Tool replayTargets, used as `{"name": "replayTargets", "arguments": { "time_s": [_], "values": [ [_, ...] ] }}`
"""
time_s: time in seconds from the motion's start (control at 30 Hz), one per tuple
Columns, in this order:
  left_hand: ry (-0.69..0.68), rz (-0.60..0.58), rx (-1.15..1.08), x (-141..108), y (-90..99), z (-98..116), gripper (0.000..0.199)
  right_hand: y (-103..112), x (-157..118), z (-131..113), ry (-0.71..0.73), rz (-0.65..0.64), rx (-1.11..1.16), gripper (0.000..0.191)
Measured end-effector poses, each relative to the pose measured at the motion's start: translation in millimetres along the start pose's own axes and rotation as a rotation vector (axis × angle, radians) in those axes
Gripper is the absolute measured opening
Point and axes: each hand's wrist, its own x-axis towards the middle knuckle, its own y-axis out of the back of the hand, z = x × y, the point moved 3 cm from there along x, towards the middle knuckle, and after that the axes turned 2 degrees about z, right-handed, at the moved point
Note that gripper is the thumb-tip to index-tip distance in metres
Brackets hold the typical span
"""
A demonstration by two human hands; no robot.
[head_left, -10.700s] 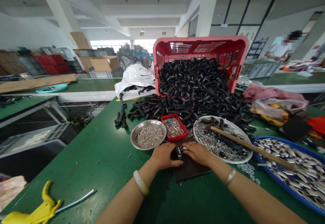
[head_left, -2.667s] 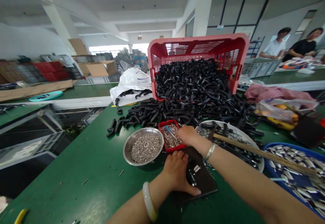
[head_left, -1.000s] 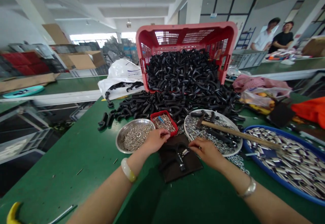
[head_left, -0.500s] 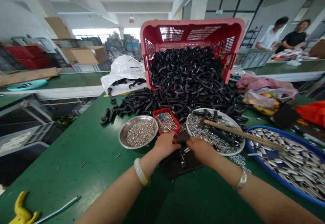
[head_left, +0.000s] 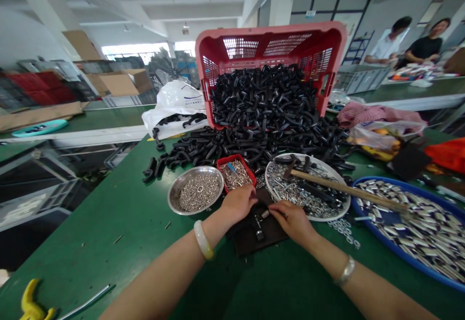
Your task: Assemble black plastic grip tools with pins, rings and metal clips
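Over a dark pad (head_left: 244, 243) on the bench, my left hand (head_left: 239, 202) is closed on a black plastic handle part with a metal piece (head_left: 258, 228) at its lower end. Much of the part is hidden by the fingers. My right hand (head_left: 295, 219) pinches a small coil spring (head_left: 265, 214) between thumb and forefinger, close against the black part. Just beyond my left hand sit a red tray of pins (head_left: 238, 175) and a metal bowl of tiny metal pieces (head_left: 198, 191). A white dish of washers and screws (head_left: 283, 189) lies beyond my right hand.
A tipped red crate (head_left: 271, 32) spills black handle parts (head_left: 261, 97) over the back of the green bench (head_left: 145, 242). A hammer (head_left: 337, 188) spans the white dish and a blue tray (head_left: 366, 213) of metal pieces. Yellow-handled tool (head_left: 31, 300) at front left; two people work at the far right.
My right hand has drawn slightly lower, its fingers straighter, with thumb and forefinger now at the spring. My left hand stays on the black part. The view has shifted slightly.
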Motion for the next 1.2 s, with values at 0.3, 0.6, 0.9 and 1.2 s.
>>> {"name": "replayTargets", "arguments": {
  "time_s": [0.3, 0.6, 0.9, 1.2],
  "values": [
    [-0.048, -0.172, 0.031, -54.0, 1.1, -49.2, 0.024, -2.7, -2.2, 5.4, -0.017, 0.013, 0.023, 0.022],
    [0.215, 0.033, 0.006, -87.5, -20.6, -82.3, 0.034, -3.4, -1.7, 3.7, -0.009, 0.001, 0.027, 0.021],
    [0.375, 0.065, -0.01, -81.5, -26.8, -74.0, 0.022, -4.9, 0.2, 4.6, 0.0, -0.001, 0.001, 0.021],
    [0.27, 0.201, -0.149, -82.9, -14.0, -62.2, 0.015, -5.3, -3.0, 4.7, 0.006, 0.018, 0.025, 0.02]
  ]
}}
